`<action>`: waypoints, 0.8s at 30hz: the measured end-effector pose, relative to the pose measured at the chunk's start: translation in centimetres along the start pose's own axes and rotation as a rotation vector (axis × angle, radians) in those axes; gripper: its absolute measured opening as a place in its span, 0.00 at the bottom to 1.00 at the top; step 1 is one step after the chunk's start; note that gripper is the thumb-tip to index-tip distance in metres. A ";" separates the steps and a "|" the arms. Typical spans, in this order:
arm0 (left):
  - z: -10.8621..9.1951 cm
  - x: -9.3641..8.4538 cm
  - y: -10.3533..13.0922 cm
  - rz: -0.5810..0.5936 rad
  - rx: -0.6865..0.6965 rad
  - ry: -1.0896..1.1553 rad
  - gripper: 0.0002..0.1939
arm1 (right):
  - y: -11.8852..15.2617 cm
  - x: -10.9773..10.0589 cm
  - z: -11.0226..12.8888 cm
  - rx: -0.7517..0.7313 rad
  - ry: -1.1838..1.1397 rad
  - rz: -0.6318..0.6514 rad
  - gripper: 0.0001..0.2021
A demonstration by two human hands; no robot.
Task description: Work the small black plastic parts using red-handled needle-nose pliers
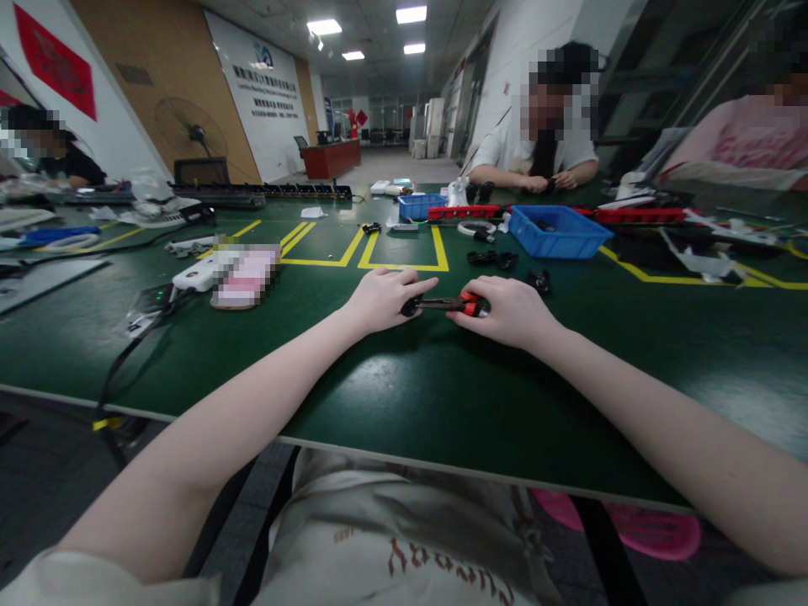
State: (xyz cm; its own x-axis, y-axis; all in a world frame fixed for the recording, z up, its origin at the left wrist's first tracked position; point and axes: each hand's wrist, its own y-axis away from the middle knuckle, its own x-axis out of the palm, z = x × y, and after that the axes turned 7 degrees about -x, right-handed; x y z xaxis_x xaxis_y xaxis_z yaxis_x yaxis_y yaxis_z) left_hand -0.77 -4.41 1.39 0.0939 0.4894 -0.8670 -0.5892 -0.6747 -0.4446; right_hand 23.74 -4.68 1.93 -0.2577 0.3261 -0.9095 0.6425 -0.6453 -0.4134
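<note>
My right hand is closed around the red and black handles of a pair of pliers. The pliers' dark jaws point left and meet a small black part. That part is pinched in the fingers of my left hand, whose index finger stretches out to the right above the jaws. Both hands are just over the green table. More small black parts lie beyond my right hand, and another black piece is close behind its knuckles.
A blue bin stands at the back right, a smaller blue bin behind the middle. On the left lie a phone, a white power strip and a black cable. Across the table sits a person.
</note>
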 end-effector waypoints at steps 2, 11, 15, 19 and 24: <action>0.1 0.0 0.0 -0.021 -0.004 0.008 0.25 | 0.0 -0.1 -0.1 0.009 0.001 -0.013 0.20; -0.2 0.1 0.1 -0.027 0.032 0.011 0.25 | 0.0 -0.1 0.2 0.020 -0.017 0.003 0.20; -0.3 0.3 0.1 -0.035 0.034 0.028 0.23 | -0.1 -0.1 0.5 0.041 -0.028 0.034 0.19; -0.5 0.4 0.1 -0.027 0.012 0.062 0.22 | -0.2 -0.1 0.5 0.031 -0.010 0.060 0.17; -0.7 0.4 0.1 -0.003 -0.050 0.126 0.24 | -0.2 -0.1 0.5 -0.012 0.064 0.054 0.17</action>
State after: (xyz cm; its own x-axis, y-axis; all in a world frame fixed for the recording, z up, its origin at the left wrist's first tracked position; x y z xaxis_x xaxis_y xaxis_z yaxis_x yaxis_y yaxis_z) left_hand -0.27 -4.69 0.83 0.1978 0.4201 -0.8857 -0.5485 -0.7014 -0.4552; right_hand 23.27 -4.89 2.07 -0.1764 0.3349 -0.9256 0.6629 -0.6548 -0.3632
